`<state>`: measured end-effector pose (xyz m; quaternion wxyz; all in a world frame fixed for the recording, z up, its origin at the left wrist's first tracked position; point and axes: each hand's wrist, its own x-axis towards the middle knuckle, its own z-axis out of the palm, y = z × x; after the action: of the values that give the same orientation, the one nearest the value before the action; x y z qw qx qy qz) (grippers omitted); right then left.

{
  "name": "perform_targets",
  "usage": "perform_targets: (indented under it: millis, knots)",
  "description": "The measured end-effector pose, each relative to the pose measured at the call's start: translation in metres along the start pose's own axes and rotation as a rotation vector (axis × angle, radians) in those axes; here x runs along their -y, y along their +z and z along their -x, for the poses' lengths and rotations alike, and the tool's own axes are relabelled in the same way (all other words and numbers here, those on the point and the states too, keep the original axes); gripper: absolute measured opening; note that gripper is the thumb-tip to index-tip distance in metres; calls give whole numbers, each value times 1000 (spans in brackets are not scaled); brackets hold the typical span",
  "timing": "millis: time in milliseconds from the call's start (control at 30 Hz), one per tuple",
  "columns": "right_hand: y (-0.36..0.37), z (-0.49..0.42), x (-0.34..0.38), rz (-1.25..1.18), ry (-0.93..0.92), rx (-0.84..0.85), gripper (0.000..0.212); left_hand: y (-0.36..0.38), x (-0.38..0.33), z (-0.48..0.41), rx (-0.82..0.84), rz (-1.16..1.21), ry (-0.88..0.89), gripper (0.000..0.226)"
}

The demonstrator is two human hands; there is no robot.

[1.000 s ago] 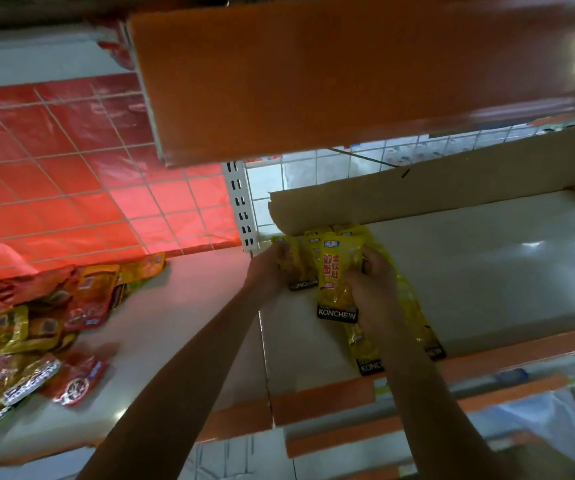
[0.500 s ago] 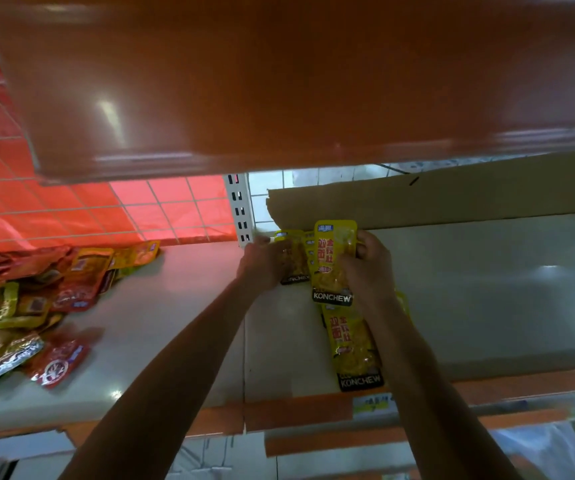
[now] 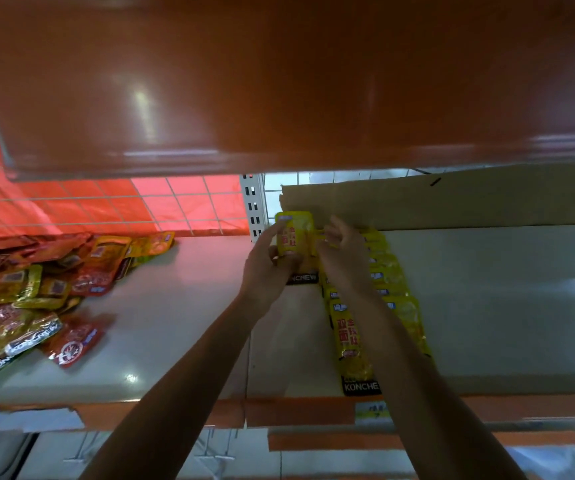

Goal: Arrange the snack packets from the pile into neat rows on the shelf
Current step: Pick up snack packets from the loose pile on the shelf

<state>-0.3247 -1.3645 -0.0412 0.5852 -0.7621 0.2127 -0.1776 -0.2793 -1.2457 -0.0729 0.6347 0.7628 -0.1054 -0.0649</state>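
Lifted since 0.5 s ago, yellow packet (image 3: 294,233) stands upright at back edge of shelf (image 3: 487,289), pinched in L hand (image 3: 268,268). R hand (image 3: 343,258) curls beside its R side, grip unclear. Next to them, row of yellow packets (image 3: 352,341) runs back-to-front; mixed pile (image 3: 36,289) lies toward L end.

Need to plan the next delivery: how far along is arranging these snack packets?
Early. Done: one overlapping row of yellow packets runs front to back on the shelf. In hand: the left hand grips another yellow packet at the back by the cardboard, the right hand beside it. Left: the mixed pile to the left looks large.
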Motion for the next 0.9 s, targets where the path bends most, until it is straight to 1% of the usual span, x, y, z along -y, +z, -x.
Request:
perform_targets:
  millis: [67,133,233,400,500,600,900]
  knots:
    - [-3,0,-4,23,24,-10,52,-6,7,-4,-56,-176,-35,50]
    - [-6,0,-7,30,33,-3,51,-7,11,-3,-33,-270,-43,47]
    - [-8,0,-10,54,41,0,50,-2,16,-1,28,-345,-24,47]
    - [-9,-4,-13,70,33,-21,46,7,19,-2,89,-509,91,50]
    - [-10,-4,-15,68,38,-35,46,10,22,-3,78,-633,158,49]
    - [-11,-5,-16,73,35,-38,45,9,25,-3,42,-786,160,49]
    - [-6,-3,-19,111,7,-8,44,5,27,-8,49,-848,180,50]
